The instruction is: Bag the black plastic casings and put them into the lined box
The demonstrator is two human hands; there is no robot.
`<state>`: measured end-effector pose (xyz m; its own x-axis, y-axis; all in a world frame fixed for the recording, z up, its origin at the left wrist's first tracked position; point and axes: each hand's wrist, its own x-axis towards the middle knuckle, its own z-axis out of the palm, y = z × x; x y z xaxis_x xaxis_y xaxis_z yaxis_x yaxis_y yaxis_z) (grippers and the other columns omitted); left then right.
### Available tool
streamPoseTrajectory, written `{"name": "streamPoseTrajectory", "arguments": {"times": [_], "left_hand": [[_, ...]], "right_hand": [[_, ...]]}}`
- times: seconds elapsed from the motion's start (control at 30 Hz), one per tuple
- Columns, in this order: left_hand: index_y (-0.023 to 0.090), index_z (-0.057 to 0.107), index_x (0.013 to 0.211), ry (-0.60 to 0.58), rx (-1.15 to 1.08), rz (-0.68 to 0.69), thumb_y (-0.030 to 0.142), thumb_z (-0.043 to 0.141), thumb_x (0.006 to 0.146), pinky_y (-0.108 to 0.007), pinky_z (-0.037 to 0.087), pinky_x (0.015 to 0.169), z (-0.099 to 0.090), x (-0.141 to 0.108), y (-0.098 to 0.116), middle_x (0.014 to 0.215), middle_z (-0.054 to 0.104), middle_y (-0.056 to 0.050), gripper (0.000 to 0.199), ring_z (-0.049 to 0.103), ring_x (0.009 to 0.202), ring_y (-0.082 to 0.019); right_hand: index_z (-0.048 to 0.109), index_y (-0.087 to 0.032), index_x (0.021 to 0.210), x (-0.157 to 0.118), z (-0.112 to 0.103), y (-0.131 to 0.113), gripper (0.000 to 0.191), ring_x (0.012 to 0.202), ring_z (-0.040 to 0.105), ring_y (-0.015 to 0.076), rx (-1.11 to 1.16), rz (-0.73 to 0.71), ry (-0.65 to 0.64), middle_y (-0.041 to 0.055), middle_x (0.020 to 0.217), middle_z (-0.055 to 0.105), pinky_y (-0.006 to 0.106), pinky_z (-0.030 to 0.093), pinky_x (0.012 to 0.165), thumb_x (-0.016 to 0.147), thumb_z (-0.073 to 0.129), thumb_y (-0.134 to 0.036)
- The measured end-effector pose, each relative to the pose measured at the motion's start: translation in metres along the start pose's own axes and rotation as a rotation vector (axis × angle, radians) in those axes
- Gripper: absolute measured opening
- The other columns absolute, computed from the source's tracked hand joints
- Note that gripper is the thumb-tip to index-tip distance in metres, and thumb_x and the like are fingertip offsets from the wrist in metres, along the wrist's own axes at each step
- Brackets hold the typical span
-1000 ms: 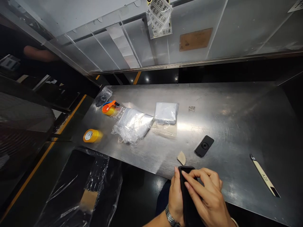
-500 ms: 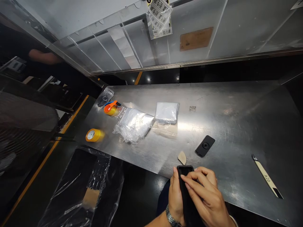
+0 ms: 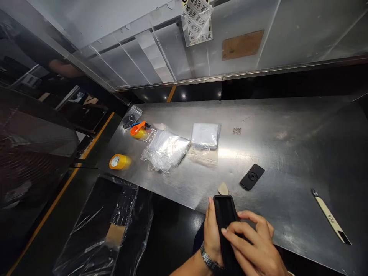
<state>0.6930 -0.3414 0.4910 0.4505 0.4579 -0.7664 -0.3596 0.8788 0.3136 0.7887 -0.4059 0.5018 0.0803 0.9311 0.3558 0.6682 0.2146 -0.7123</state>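
A black rectangular case (image 3: 224, 209), hollow with a raised rim, is held tilted at the front edge of the metal table. My left hand (image 3: 212, 234), with a metal-band watch on its wrist, wraps around the case's left side. Over the lower right part lies my right hand (image 3: 255, 237). Some of its fingertips press inside the hollow and another touches the right rim. The lower end of the case is hidden by my hands. Just past the top rim, a small beige wedge-shaped piece (image 3: 223, 188) lies on the table. Farther right is a black phone-shaped device (image 3: 252, 177) with a round ring mark.
A cream-handled knife marked A26 (image 3: 330, 216) lies at the right. Plastic bags (image 3: 166, 149), a wrapped white stack (image 3: 205, 135), a yellow tape roll (image 3: 118, 161) and an orange tape dispenser (image 3: 138, 129) occupy the left. Below stands a plastic-lined dark container (image 3: 94, 218).
My right hand's fingertips have slid down along the case from near its top rim, uncovering more of the hollow. The case has risen slightly and now partly covers the beige piece.
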Motion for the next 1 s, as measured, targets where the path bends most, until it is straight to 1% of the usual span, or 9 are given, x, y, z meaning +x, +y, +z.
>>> {"name": "streamPoseTrajectory", "arguments": {"times": [0.2, 0.33, 0.4, 0.5, 0.67, 0.77, 0.87, 0.93, 1.0], "left_hand": [[0.006, 0.06, 0.063, 0.023, -0.018, -0.06, 0.076, 0.034, 0.067, -0.026, 0.036, 0.056, 0.005, 0.004, 0.003, 0.054, 0.054, -0.005, 0.075, 0.05, 0.052, -0.013], [0.007, 0.062, 0.064, 0.027, 0.01, -0.111, 0.075, 0.032, 0.069, -0.026, 0.036, 0.051, 0.005, 0.005, 0.0, 0.051, 0.056, -0.006, 0.075, 0.051, 0.048, -0.014], [0.007, 0.065, 0.077, 0.054, 0.043, -0.057, 0.07, 0.035, 0.072, -0.028, 0.04, 0.056, 0.006, 0.004, -0.001, 0.058, 0.061, -0.007, 0.07, 0.055, 0.053, -0.016], [0.011, 0.064, 0.098, 0.118, 0.131, 0.124, 0.06, 0.042, 0.077, -0.031, 0.042, 0.078, 0.006, -0.002, -0.001, 0.086, 0.067, -0.008, 0.057, 0.06, 0.08, -0.02], [0.014, 0.065, 0.099, 0.284, 0.425, 0.345, 0.055, 0.047, 0.076, -0.03, 0.034, 0.093, 0.0, -0.009, -0.006, 0.101, 0.065, -0.009, 0.051, 0.053, 0.103, -0.024], [0.013, 0.063, 0.103, 0.332, 0.422, 0.369, 0.058, 0.042, 0.077, -0.032, 0.035, 0.093, -0.006, -0.008, -0.016, 0.105, 0.062, -0.011, 0.056, 0.051, 0.106, -0.025], [0.012, 0.063, 0.095, 0.377, 0.476, 0.409, 0.062, 0.038, 0.077, -0.032, 0.039, 0.086, -0.01, -0.007, -0.025, 0.1, 0.063, -0.011, 0.059, 0.053, 0.099, -0.025], [0.011, 0.065, 0.084, 0.208, 0.568, 0.502, 0.064, 0.038, 0.075, -0.03, 0.042, 0.075, -0.011, -0.008, -0.028, 0.084, 0.064, -0.01, 0.06, 0.055, 0.082, -0.022], [0.011, 0.064, 0.076, -0.049, 0.613, 0.574, 0.068, 0.038, 0.072, -0.029, 0.042, 0.064, -0.012, -0.008, -0.028, 0.071, 0.062, -0.008, 0.063, 0.052, 0.067, -0.018]], "right_hand": [[0.062, -0.026, 0.084, -0.011, -0.007, -0.004, 0.03, 0.099, 0.049, 0.0275, 0.158, -0.006, -0.046, 0.0033, 0.081, 0.061, 0.046, 0.04, 0.084, 0.071, 0.046, -0.004], [0.045, -0.023, 0.12, -0.01, -0.006, 0.009, 0.046, 0.117, 0.038, 0.0306, 0.127, 0.111, -0.041, 0.0101, 0.124, 0.044, 0.046, 0.043, 0.09, 0.075, 0.052, -0.015], [0.022, -0.021, 0.136, -0.006, -0.003, 0.012, 0.068, 0.126, 0.027, 0.0324, 0.097, 0.193, -0.155, 0.0123, 0.14, 0.024, 0.048, 0.041, 0.094, 0.077, 0.055, -0.027], [0.003, -0.022, 0.141, 0.001, 0.003, 0.013, 0.085, 0.133, 0.012, 0.0329, 0.079, 0.314, -0.33, 0.0103, 0.147, 0.005, 0.05, 0.034, 0.1, 0.077, 0.055, -0.041], [-0.008, -0.021, 0.14, 0.004, 0.016, 0.014, 0.093, 0.132, 0.017, 0.0321, 0.086, 0.381, -0.402, 0.0126, 0.147, 0.006, 0.048, 0.034, 0.101, 0.076, 0.052, -0.051], [-0.001, -0.017, 0.141, 0.004, 0.024, 0.018, 0.085, 0.126, 0.033, 0.0312, 0.048, 0.364, -0.299, 0.0173, 0.141, 0.025, 0.046, 0.04, 0.096, 0.08, 0.044, -0.055], [0.034, -0.012, 0.128, 0.008, 0.026, 0.021, 0.066, 0.103, 0.054, 0.0282, 0.04, 0.326, -0.102, 0.0175, 0.114, 0.054, 0.043, 0.048, 0.083, 0.083, 0.031, -0.06], [0.051, -0.014, 0.101, 0.012, 0.024, 0.02, 0.056, 0.079, 0.06, 0.0235, 0.089, 0.319, -0.002, 0.0115, 0.087, 0.061, 0.038, 0.05, 0.07, 0.085, 0.023, -0.06], [0.053, -0.018, 0.078, 0.017, 0.02, 0.02, 0.052, 0.064, 0.058, 0.0192, 0.176, 0.369, 0.03, 0.0056, 0.068, 0.058, 0.034, 0.047, 0.061, 0.088, 0.017, -0.055]]}}
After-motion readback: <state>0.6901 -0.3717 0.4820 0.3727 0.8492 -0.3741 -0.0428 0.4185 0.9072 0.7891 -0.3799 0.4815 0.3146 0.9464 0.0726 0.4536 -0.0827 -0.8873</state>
